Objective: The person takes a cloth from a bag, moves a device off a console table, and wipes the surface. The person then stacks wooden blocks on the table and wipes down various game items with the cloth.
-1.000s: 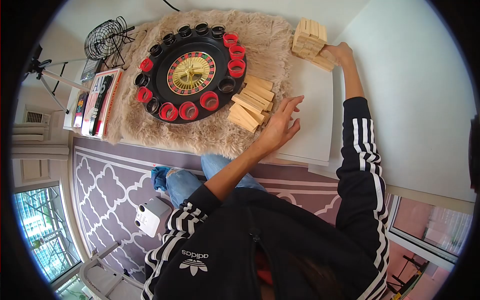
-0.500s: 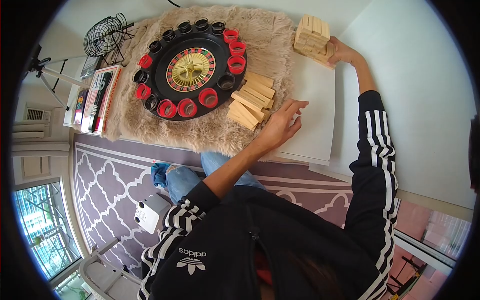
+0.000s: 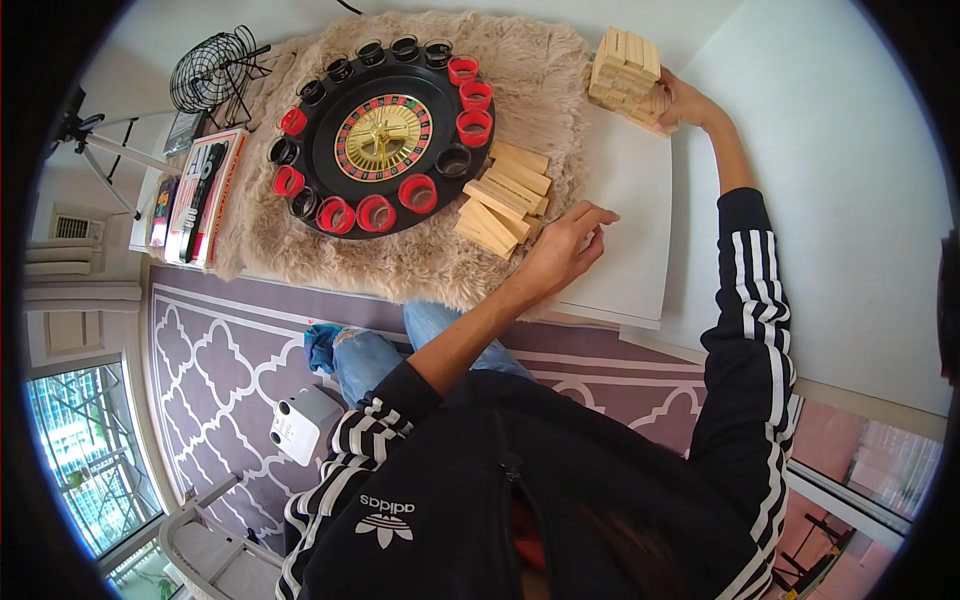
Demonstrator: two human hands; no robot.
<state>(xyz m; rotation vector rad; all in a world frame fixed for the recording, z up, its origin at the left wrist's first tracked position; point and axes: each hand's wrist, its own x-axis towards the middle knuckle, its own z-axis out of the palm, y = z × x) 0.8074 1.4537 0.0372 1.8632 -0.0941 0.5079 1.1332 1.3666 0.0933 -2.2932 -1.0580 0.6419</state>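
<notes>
At the table's back right corner stands a stack of wooden blocks (image 3: 624, 72). My right hand (image 3: 688, 104) touches the stack's right side low down, thumb and fingers bent around the end of a block. My left hand (image 3: 568, 245) hovers over the white table (image 3: 630, 230), fingers apart and holding nothing, just right of a loose pile of wooden blocks (image 3: 505, 205). That pile lies on the beige fur cover (image 3: 530, 80), against the edge of the black roulette wheel (image 3: 383, 138).
Red and black cups ring the wheel, one red cup (image 3: 417, 193) near the pile. At the left are a wire cage (image 3: 208, 75), books (image 3: 215, 200) and a tripod (image 3: 125, 160). A white wall (image 3: 840, 200) rises at the right.
My right hand has shifted slightly right and its forearm has swung outward, still at the stack. My left hand's fingers have drawn a little closer together; its place is nearly unchanged.
</notes>
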